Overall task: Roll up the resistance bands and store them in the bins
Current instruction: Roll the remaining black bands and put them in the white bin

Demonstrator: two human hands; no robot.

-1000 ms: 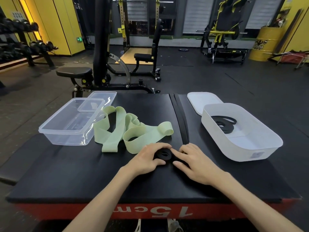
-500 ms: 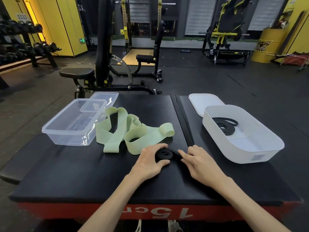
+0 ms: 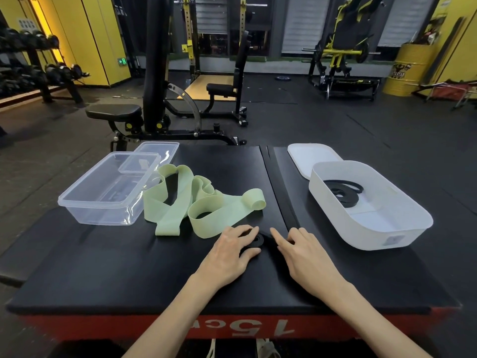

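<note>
A black resistance band lies along the mat's centre seam, and its near end is wound into a small flat coil (image 3: 255,241). My left hand (image 3: 229,251) curls fingers and thumb round that coil. My right hand (image 3: 302,250) rests beside it, forefinger stretched out onto the band's loose strip (image 3: 285,200). A wide pale green band (image 3: 196,200) lies in loose folds to the left, one end slightly curled. The white bin (image 3: 402,228) at the right holds a coiled black band (image 3: 342,193). The clear bin (image 3: 85,202) at the left holds no band.
A clear lid (image 3: 157,151) lies behind the clear bin and a white lid (image 3: 307,156) behind the white bin. All sit on a black padded platform (image 3: 103,275) with a red front. A weight bench (image 3: 116,112) and racks stand on the gym floor beyond.
The coil has been rolled a little farther along the band. My left hand stays wrapped round it and my right forefinger has shifted up against the coil.
</note>
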